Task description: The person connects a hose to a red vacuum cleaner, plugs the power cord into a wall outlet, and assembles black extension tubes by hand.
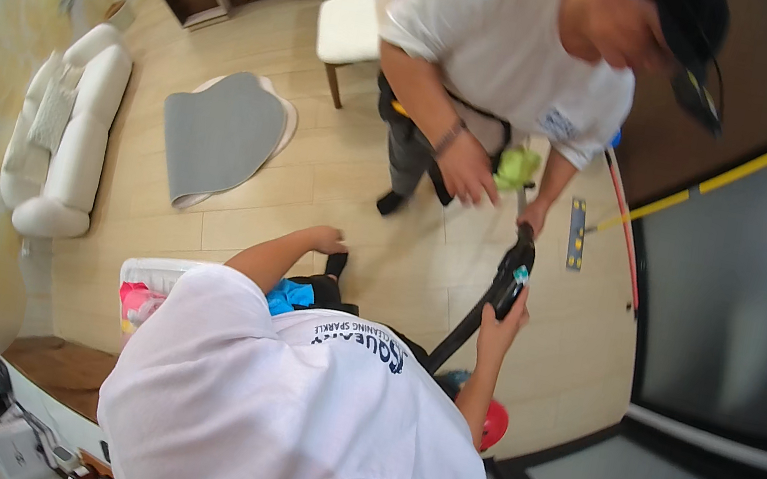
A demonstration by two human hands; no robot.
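My right hand (504, 323) is closed round a slim black device (508, 296) with a lit teal patch; it looks like a phone. It is held right beside a black vacuum hose (465, 329), which runs down past my shirt. A co-worker facing me grips the hose's upper end with one hand (534, 216). The co-worker's other hand (469, 168) hangs free near a green cloth (517, 169). Out to the left, my left hand (328, 238) is loosely curled, with nothing visible in it. A blue cloth (290, 297) shows by my waist.
A flat mop (577, 233) with a yellow pole leans at the right. Behind my left arm is a white bin (157, 273) with a pink pack. A grey mat (218, 136), a white sofa (72, 132) and a white chair (350, 26) stand farther off. Something red (495, 426) is near my right elbow.
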